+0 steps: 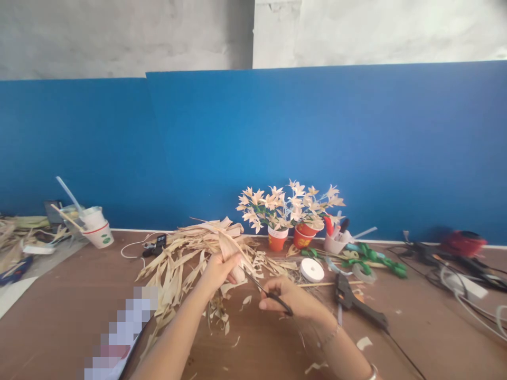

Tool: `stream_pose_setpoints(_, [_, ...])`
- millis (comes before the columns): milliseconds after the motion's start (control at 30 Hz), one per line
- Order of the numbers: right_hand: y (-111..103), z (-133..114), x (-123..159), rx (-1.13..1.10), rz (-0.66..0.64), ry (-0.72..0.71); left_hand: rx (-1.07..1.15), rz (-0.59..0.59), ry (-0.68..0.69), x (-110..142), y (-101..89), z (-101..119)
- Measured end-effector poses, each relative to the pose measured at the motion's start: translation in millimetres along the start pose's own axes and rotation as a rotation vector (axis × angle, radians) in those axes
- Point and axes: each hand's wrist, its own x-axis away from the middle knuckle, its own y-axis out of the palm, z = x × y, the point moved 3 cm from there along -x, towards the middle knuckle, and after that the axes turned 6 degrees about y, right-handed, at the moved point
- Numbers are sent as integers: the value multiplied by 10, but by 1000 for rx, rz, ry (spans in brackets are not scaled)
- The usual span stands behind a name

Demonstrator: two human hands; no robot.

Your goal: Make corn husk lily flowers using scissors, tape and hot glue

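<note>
My left hand (pixel 217 272) is closed around a pale dried husk leaf (pixel 228 248), holding it upright over the brown table (pixel 59 316). My right hand (pixel 285 296) grips black scissors (pixel 269 293), and their blades reach to the base of the leaf beside my left fingers. A heap of dried husk strips (pixel 178 258) lies just behind and to the left of my hands. Small cut scraps (pixel 222 316) are scattered under them.
Two orange cups of husk flowers (pixel 289 208) stand at the blue backboard. A white tape roll (pixel 311 269), a black glue gun (pixel 358 303), green ribbon (pixel 376 258) and cables (pixel 463 274) lie to the right. White cups (pixel 97 227) stand at the left.
</note>
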Motion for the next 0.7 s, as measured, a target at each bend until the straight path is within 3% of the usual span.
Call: stream_pose_setpoints(700, [-9,29,6,40,13,54,-127,-45,15,-7,-22,-21])
